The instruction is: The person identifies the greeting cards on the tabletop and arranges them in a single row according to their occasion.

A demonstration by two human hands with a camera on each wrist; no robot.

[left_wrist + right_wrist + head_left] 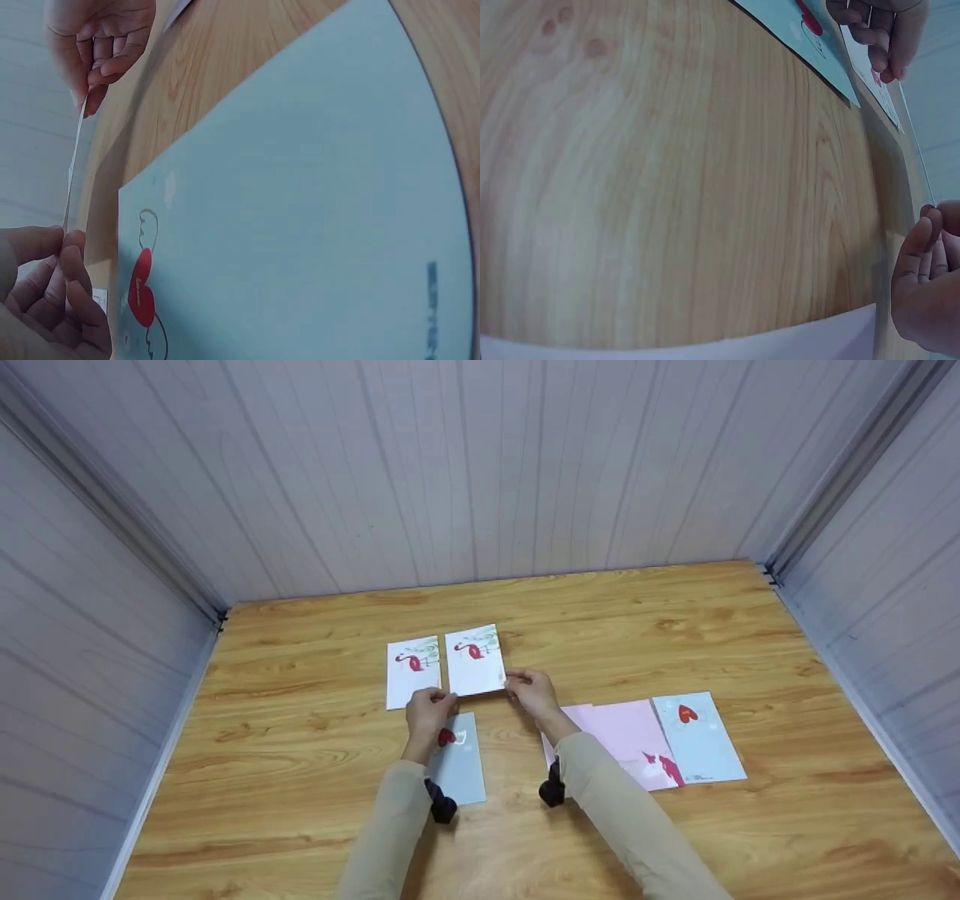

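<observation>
A white card with a red flamingo (474,660) is held up off the table by its two near corners. My left hand (430,711) pinches its lower left corner between thumb and fingers; my right hand (531,691) pinches the lower right one. In both wrist views this card appears edge-on as a thin line between the hands. Just left of it lies a matching flamingo card (409,679) on the wood. Beneath my left wrist is a pale blue card with a red winged heart (300,172), partly covered by the hand in the head view.
Right of my right forearm, pink cards (626,731) lie overlapping, partly hidden by the sleeve. Beside them is another pale blue heart card (705,742). The wood-grain table (300,780) meets pale panelled walls (480,472) at the back and sides.
</observation>
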